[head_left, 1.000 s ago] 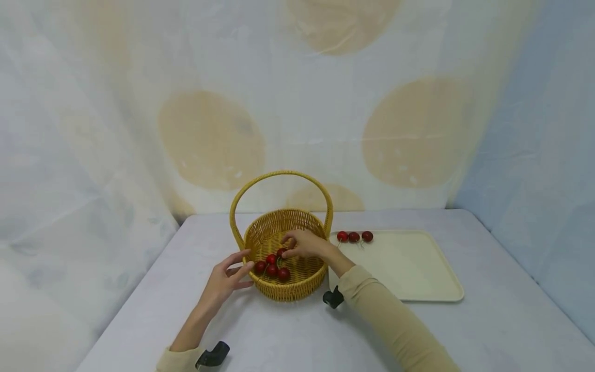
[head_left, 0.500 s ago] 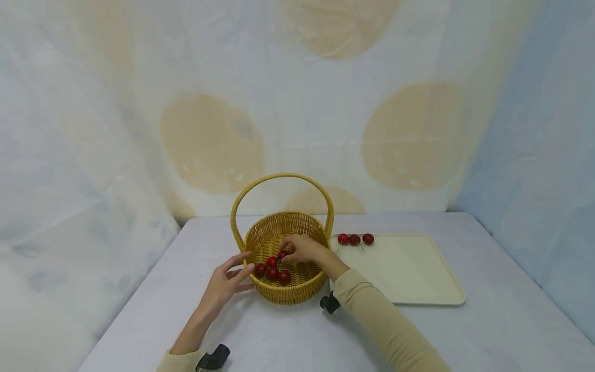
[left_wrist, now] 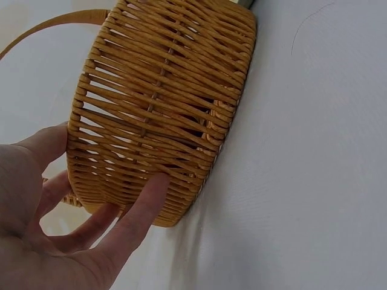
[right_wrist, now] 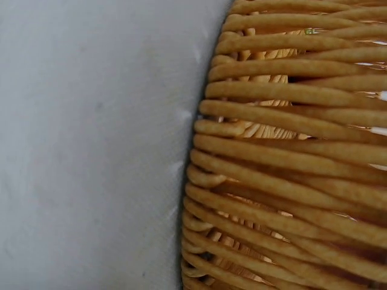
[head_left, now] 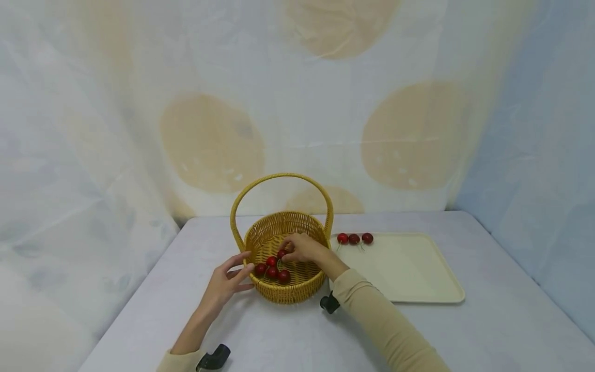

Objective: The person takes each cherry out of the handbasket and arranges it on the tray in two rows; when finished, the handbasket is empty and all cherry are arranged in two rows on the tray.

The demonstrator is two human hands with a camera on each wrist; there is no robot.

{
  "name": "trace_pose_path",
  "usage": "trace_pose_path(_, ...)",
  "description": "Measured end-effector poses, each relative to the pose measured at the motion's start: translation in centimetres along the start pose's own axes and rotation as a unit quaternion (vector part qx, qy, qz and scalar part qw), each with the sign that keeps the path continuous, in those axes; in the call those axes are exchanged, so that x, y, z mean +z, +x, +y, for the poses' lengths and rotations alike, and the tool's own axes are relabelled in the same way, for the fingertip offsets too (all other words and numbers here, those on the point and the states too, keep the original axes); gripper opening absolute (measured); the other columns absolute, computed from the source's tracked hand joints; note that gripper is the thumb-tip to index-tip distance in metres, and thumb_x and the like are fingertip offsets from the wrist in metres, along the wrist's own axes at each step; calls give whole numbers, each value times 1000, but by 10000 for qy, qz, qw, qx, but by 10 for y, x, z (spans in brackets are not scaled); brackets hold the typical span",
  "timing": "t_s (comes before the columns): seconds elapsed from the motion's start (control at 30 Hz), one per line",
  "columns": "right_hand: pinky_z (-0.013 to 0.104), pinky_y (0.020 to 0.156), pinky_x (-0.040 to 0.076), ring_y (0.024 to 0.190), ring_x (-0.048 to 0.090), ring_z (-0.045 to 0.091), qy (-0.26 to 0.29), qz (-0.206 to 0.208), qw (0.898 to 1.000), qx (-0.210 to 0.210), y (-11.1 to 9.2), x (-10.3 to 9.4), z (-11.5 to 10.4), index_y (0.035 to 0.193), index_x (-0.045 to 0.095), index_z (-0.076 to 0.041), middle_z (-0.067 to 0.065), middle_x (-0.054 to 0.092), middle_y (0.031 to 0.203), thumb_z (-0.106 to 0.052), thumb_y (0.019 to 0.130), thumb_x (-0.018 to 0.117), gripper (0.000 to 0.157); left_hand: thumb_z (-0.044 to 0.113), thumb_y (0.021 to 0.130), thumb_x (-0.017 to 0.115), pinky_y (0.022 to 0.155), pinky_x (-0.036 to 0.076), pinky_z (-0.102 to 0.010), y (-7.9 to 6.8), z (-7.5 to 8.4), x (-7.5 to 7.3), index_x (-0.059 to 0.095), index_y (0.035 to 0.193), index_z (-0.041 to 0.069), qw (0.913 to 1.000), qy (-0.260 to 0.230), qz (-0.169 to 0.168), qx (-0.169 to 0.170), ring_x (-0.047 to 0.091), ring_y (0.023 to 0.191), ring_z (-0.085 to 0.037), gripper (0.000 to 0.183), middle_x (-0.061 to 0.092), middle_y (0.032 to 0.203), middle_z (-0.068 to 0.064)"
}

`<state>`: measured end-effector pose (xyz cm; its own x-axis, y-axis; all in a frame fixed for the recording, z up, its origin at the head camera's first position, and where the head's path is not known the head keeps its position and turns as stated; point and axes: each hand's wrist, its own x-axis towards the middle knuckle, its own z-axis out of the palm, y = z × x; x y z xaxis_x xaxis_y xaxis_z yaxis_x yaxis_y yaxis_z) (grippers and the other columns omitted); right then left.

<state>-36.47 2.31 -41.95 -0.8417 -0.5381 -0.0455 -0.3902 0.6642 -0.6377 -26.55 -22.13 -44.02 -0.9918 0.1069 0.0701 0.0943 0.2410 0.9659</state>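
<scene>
A yellow wicker basket (head_left: 288, 295) with a tall hoop handle stands on the table, several dark-red cherries (head_left: 272, 272) gathered at its left front inside. My right hand (head_left: 304, 249) reaches in over the basket's right side and pinches one cherry (head_left: 281, 253) between thumb and fingers. The right wrist view shows only the basket's woven wall (right_wrist: 290, 133), so that hand is hidden there. My left hand (head_left: 223, 281) rests on the basket's left side. In the left wrist view its extended fingers (left_wrist: 142, 211) touch the outside of the weave.
A cream tray (head_left: 409, 268) lies right of the basket, with three stemmed cherries (head_left: 354, 238) in a row at its back left corner. Patterned cloth (head_left: 297, 103) hangs behind and beside the white-covered table (head_left: 279, 341).
The right hand's fingers have drawn together around the cherry at the back of the group. My left hand stays at the basket's side. The view has shifted slightly.
</scene>
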Motion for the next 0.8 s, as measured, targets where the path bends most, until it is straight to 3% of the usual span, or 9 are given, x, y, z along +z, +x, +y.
trace_pose_path(0.43,25,69,57,81,69,18,-70,46,9998,-176,-1,-4,-4,120,68,-12,11,71,109,-23,93,69,30,35,93,67,83,61,-49,2,0,0,50,142,15,9999,-33,-74,116,56,126,-38,56,44,149,-15)
trace_pose_path(0.8,32,83,58,103,67,22,-166,311,9979,-541,1,-4,0,118,70,-12,10,72,113,-21,93,67,26,34,93,67,84,61,-50,-1,3,0,49,143,12,9999,-34,-73,96,57,124,-39,57,47,145,-19)
